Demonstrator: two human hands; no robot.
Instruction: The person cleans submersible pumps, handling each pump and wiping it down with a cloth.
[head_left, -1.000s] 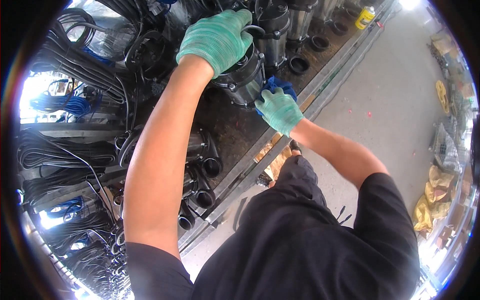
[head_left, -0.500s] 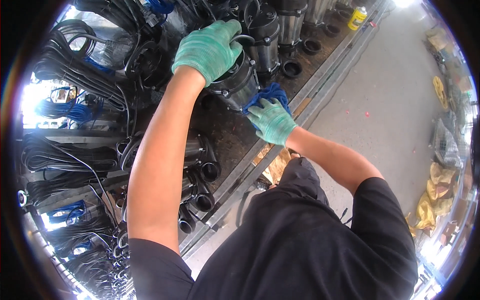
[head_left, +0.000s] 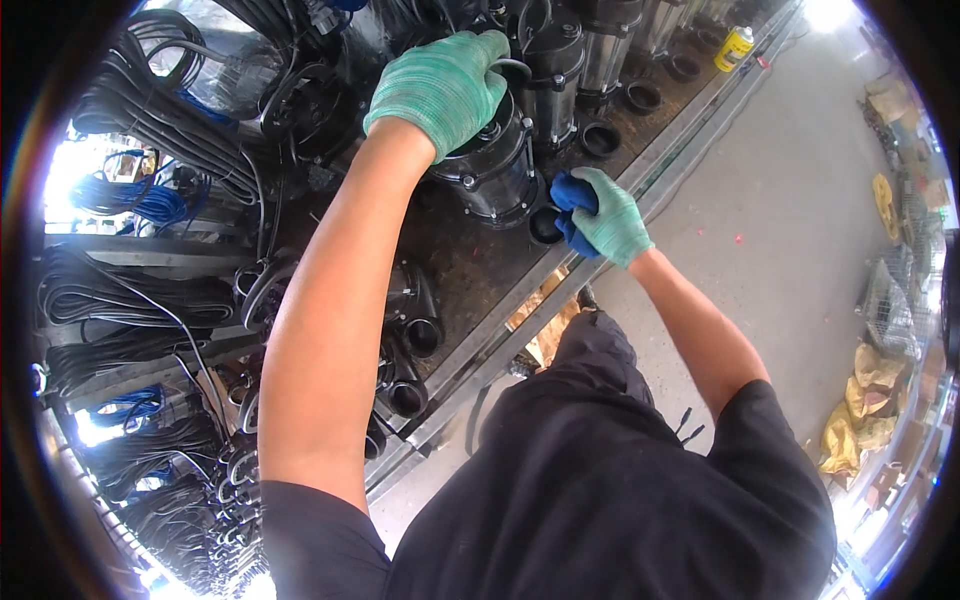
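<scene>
Left hand [head_left: 437, 92], upper middle of frame, green-gloved, bent over top of black-and-metal pump [head_left: 497, 187]; fingertips hidden, cannot tell whether gripping. Pump upright on dark bench [head_left: 470, 268], upper middle. Right hand [head_left: 614, 224], right of pump, green-gloved, pinching bunched blue cloth [head_left: 572, 194], apart from pump's metal body. Yellow can [head_left: 734, 49], upper right.

Dark, stained bench [head_left: 470, 275]: row of upright cylindrical pumps [head_left: 503, 197]; yellow can [head_left: 735, 48] farther along, near edge.
</scene>
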